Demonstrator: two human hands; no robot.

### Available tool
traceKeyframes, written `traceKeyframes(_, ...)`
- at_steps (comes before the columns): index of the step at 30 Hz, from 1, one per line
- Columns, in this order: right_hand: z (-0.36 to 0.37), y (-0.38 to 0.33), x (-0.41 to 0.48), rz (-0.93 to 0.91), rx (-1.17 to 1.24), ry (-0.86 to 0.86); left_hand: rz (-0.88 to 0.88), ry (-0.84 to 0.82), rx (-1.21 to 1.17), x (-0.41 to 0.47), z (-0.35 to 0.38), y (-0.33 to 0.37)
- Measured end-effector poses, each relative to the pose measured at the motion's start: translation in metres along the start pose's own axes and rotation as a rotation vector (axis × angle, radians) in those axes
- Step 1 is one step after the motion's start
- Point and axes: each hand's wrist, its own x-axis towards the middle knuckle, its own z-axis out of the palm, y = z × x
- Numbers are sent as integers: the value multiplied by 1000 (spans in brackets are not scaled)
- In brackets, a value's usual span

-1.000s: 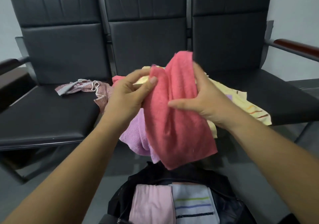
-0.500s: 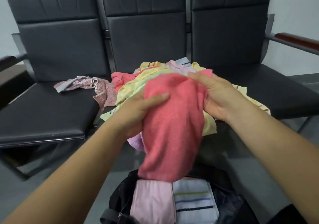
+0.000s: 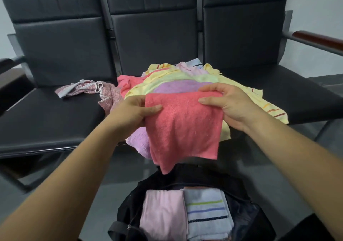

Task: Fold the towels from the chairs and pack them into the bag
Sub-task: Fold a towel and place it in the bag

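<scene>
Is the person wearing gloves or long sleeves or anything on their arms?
No. The left arm and right arm are bare, with no sleeves in view. The left grip and right grip are bare hands: no gloves, rings, watch or bracelet showing. Nails look short and unpainted.

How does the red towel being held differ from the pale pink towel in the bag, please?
The red towel is a strong coral red; the pink towel is pale. The red towel hangs in the air, gripped at its top corners by the left hand and right hand; the pink towel lies untouched. The red towel is outside the bag; the pink towel is packed inside it, folded. Both are plain, without stripes.
</scene>
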Motion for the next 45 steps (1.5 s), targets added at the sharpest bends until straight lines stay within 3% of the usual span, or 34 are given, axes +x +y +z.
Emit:
traceKeyframes(4, -1, 4, 4, -56, -113, 55, -2, 114, 29, 3, 2, -8)
traceKeyframes(6, 0, 0, 1, -12, 23, -67, 3, 130, -86, 4, 4, -8)
traceKeyframes(8, 0, -5, -4, 14, 4, -164, 38, 59, -131, 3, 5, -7)
traceKeyframes(11, -4, -11, -10, -122, -452, -55, 84, 17, -23, 2, 3, -6)
traceKeyframes(13, -6, -9, -11, -195, -559, 25, 110, 86, 59, 3, 3, -7)
traceKeyframes(16, -6, -3, -12, -213, -361, 37, 154, 168, 85, 3, 7, -9)
traceKeyframes(23, -10, 7, -11, 21, 149, 112, 247, 300, -20, -3, 25, -13)
traceKeyframes(25, -10, 7, -14, 37, 353, 77, 248, 310, -56, -3, 30, -16)
traceKeyframes(27, -13, 6, -19, 30, 399, -4, 242, 288, -113, -2, 30, -20)
traceKeyframes(29, -19, 5, -24, -9, 208, -37, 244, 248, -155, 0, 28, -26)
traceKeyframes(32, -26, 8, -33, -127, -406, 118, 281, 245, -77, -1, 31, -38)
traceKeyframes(33, -28, 9, -36, -158, -485, 162, 293, 256, -61, -2, 35, -41)
traceKeyframes(37, -38, 16, -44, -215, -316, 186, 259, 257, -57, -5, 54, -52)
traceKeyframes(41, -43, 41, -44, -66, 103, 168, 154, 149, -29, -5, 71, -69)
traceKeyframes(45, -51, 65, -31, 85, 243, 233, 9, -3, -123, 3, 88, -94)
